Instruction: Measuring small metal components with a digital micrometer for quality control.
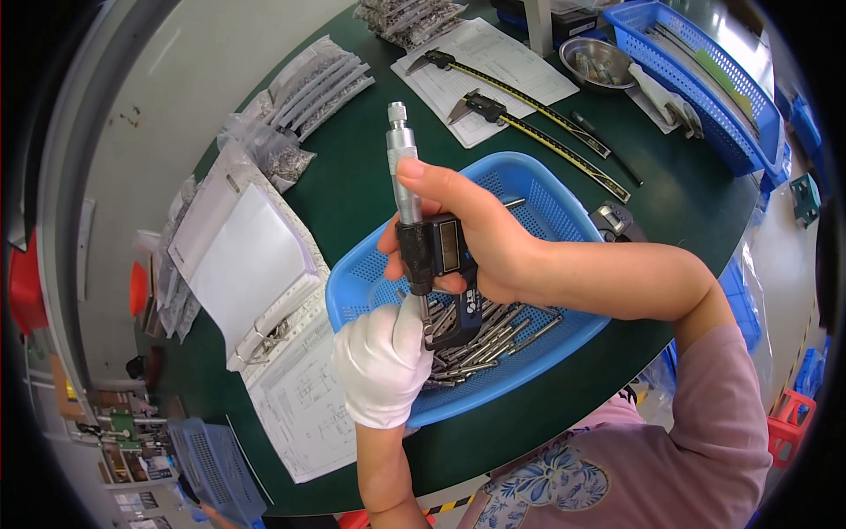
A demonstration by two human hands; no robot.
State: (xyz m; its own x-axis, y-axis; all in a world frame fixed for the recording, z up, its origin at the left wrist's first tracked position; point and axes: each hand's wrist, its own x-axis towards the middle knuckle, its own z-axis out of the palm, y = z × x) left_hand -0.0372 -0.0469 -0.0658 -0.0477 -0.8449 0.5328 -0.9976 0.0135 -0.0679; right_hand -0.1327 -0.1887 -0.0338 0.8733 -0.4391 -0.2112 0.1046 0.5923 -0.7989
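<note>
My right hand (476,220), bare, is wrapped round a digital micrometer (448,245) with a dark frame and a small display. The thumb lies on its silver thimble (403,172), which points away from me. In a white glove, my left hand (381,361) is closed at the micrometer's jaws. Its fingertips pinch a thin metal pin (427,319) between the jaws, most of it hidden by the glove. Beneath both hands stands a blue perforated basket (564,207) holding a heap of loose metal pins (493,339).
Two digital calipers (538,132) lie beyond the basket, partly on paper drawings (564,84). A metal bowl (597,63) and a long blue basket (705,88) stand at the far right. Left are an open ring binder (242,242) and bagged parts (322,88).
</note>
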